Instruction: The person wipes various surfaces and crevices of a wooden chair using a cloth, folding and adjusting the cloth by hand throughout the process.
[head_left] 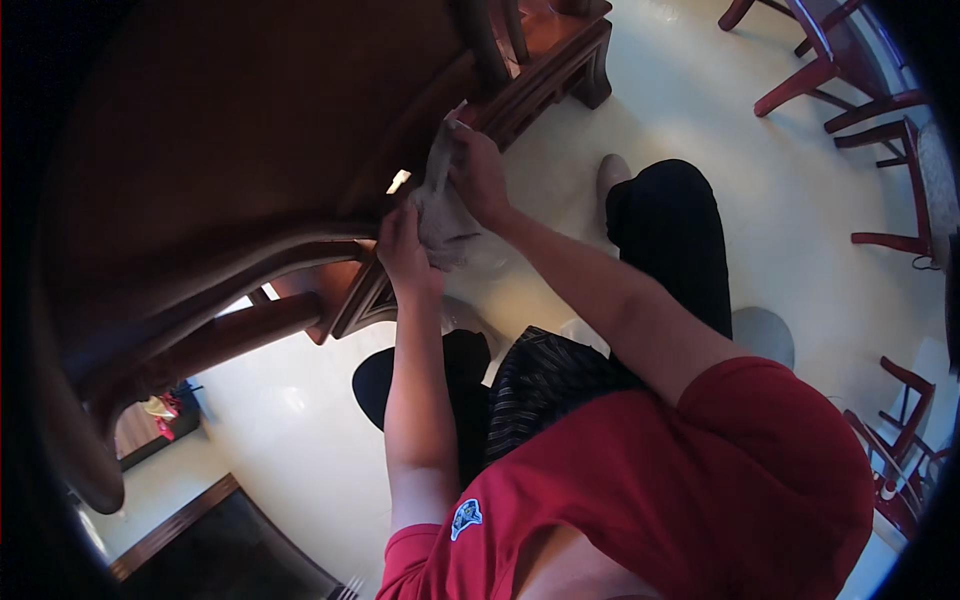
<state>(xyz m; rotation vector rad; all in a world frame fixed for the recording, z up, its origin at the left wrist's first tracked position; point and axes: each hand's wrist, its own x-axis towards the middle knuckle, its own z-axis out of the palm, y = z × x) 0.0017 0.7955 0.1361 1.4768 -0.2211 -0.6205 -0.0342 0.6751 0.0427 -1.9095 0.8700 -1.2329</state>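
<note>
Floor (270, 410) pale, glossy. Dark wood furniture (250, 130) fills upper left, curved rim sweeping down; carved base (545, 85) juts beyond. Cloth (447, 225), grey, crumpled, near furniture's edge, between hands: left hand (407, 255) grasping its left side, right hand (480, 178) pinching upper end. Chairs (840, 70) line right side; wide floor stretch separates them from black-trousered legs (675, 240).

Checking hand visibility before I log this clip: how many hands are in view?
2: the left hand at the left edge of the grey cloth, the right hand at its upper end. No other hand shows.
</note>
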